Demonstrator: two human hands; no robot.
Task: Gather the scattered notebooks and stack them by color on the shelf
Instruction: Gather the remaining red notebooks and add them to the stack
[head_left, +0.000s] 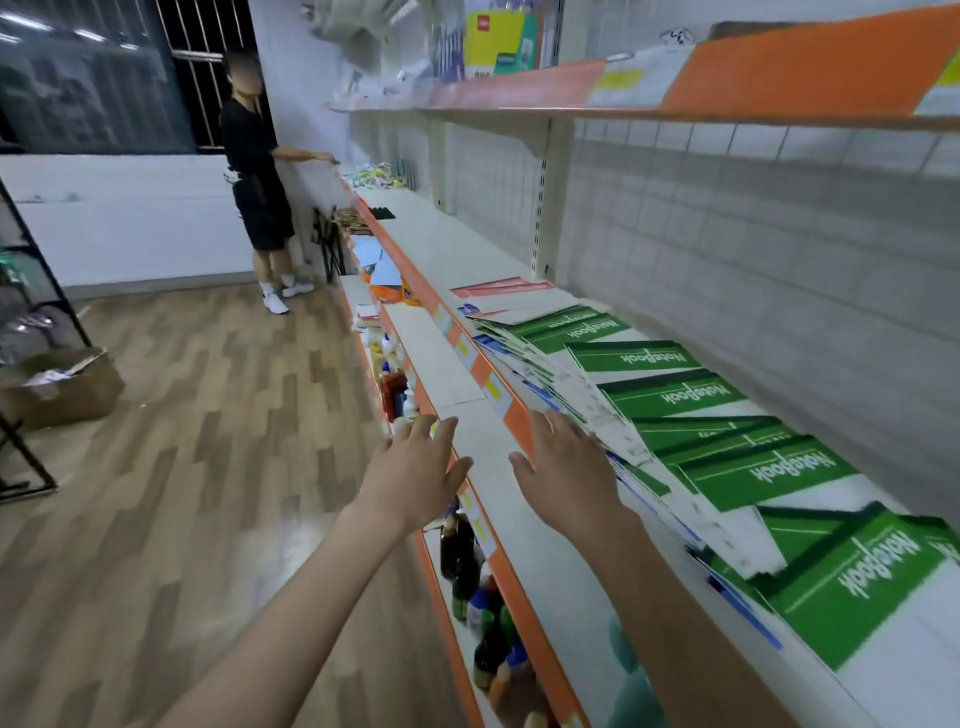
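Head view has both hands empty, fingers spread: the left hand (415, 467) hovers off the shelf's (467, 249) orange edge, the right hand (563, 462) reaches over it, just beside the green notebooks (758, 467) scattered overlapping along the shelf, red ones (501, 288) farther back.

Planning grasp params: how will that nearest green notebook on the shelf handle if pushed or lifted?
The green notebook looks thin and flat, so probably floppy and light. Its cover seems smooth; a push likely slides it over the papers underneath. No rolling risk.
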